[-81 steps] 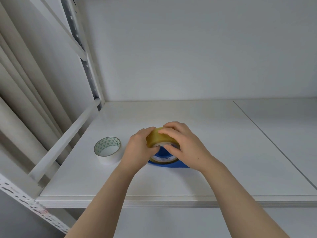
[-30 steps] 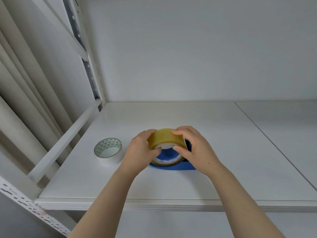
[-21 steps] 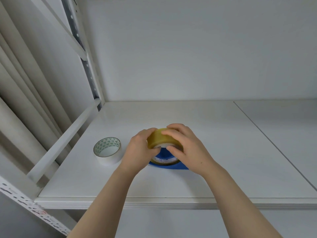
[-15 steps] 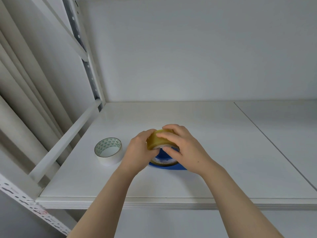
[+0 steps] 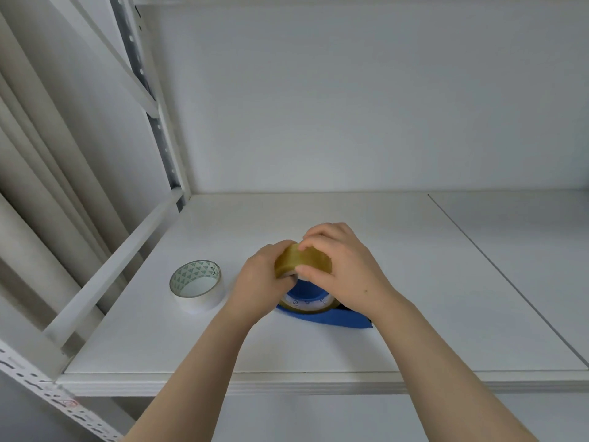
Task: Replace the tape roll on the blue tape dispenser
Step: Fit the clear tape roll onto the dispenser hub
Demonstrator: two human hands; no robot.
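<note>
The blue tape dispenser [image 5: 322, 317] lies on the white shelf [image 5: 414, 282], mostly hidden under my hands. A yellowish clear tape roll [image 5: 301, 260] sits on its blue hub. My left hand [image 5: 261, 282] grips the roll's left side. My right hand [image 5: 344, 266] wraps over its top and right side, fingers curled on the rim. A white tape roll with a green patterned core [image 5: 197, 285] lies flat on the shelf, a little left of my left hand and apart from it.
The shelf has a white back wall and a front edge [image 5: 318, 384] near my forearms. A white rail [image 5: 121, 266] and a perforated metal upright [image 5: 149, 100] bound the left side. A seam [image 5: 497, 266] crosses the shelf at the right.
My right hand has slid further over the top of the clear roll, toward the left. The roll stays on the dispenser. My left hand and the white roll have hardly moved.
</note>
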